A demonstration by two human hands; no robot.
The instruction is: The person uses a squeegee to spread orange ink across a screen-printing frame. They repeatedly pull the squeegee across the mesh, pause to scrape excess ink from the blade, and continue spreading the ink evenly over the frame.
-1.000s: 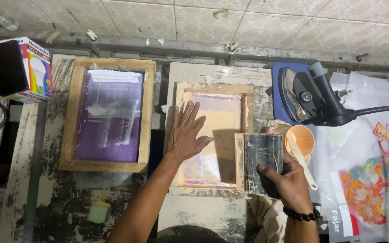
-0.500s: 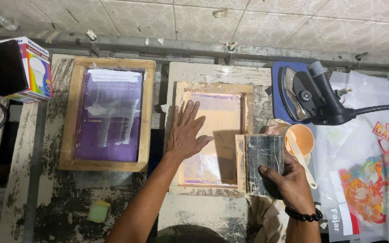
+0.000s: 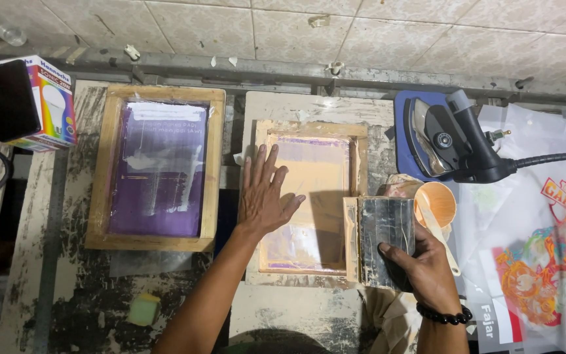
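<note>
Left hand lies flat, fingers spread wide, palm down on the left rail and mesh edge of the wooden screen-printing frame. It grips nothing; it just presses the frame down.

Right hand is closed around a squeegee, a dark, ink-smeared block with a pale wooden edge. Thumb sits on the near face, fingers wrapped behind. The squeegee stands on the frame's right rail, just right of the left hand's fingertips.

Handling, as a judgement:
- Frame: light, stiff wood rails, taut thin mesh in the middle. The mesh is the fragile part, easy to dent or tear. Take hold of the rails, not the screen. Wet ink likely makes the rails slick.
- Squeegee: stiff body, probably a flexible blade edge. Light. Grip it across the back, as the right hand does.

Around the hands:
- A small orange cup with a pale spatula in it sits just beyond the right hand, touching or nearly touching the squeegee.
- An electric iron on a blue pad is further out, beyond the right hand.
- A second wooden frame with purple mesh lies well to the left of the left hand.
- A printed plastic sheet is to the right of the right hand.
- A yellow-green sponge lies near the left forearm.
</note>
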